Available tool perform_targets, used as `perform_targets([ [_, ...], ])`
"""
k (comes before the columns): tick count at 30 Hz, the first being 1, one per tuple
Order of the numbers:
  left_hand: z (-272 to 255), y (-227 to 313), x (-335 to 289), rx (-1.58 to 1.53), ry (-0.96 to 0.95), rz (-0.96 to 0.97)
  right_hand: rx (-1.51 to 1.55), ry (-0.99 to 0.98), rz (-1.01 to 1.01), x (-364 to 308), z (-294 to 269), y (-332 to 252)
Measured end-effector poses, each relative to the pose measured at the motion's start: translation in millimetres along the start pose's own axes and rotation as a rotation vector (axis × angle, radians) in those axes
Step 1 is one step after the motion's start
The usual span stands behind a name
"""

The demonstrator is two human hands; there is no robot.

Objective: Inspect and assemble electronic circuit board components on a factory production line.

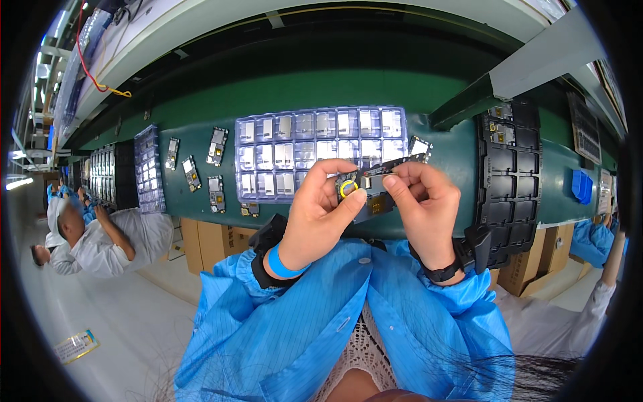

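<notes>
My left hand [309, 211] and my right hand [432, 209] are raised in front of my chest, holding a small dark circuit board [376, 207] between them. My left thumb and fingers pinch its left end, beside a yellow ring [347, 189] on the board. The right thumb and fingertips grip its other end, where some finer detail is hidden. Just beyond my hands lies a clear plastic tray [237, 161], its compartments holding pale silver rectangular pieces. Another circuit board [420, 147] rests by the tray's right edge, behind my right hand.
Several loose circuit boards [216, 146] lie left of the tray on the green bench [442, 181]. Black compartment trays [507, 194] stand to the right, near a grey post [462, 106]. Farther right is a blue bin [581, 187]. Cardboard boxes [206, 246] sit below; people work at far left.
</notes>
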State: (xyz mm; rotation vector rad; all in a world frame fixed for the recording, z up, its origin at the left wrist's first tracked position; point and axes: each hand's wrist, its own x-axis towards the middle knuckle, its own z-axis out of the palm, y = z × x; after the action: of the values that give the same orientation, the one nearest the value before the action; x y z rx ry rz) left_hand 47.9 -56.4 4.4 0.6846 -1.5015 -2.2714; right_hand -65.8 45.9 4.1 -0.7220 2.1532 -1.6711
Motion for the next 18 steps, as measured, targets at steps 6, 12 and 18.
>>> perform_targets([
  [6,2.8,-3.7,1.3,0.098,0.058,0.089,-0.024,0.036,-0.059,-5.0,-0.2,-6.0],
  [12,6.3,-3.0,-0.5,0.059,0.076,0.103,-0.187,0.083,-0.233,-6.5,-4.0,-5.9],
  [18,8.0,-1.6,0.2,0.065,0.058,0.111,-0.21,0.115,-0.268,-8.4,-4.7,-5.2],
])
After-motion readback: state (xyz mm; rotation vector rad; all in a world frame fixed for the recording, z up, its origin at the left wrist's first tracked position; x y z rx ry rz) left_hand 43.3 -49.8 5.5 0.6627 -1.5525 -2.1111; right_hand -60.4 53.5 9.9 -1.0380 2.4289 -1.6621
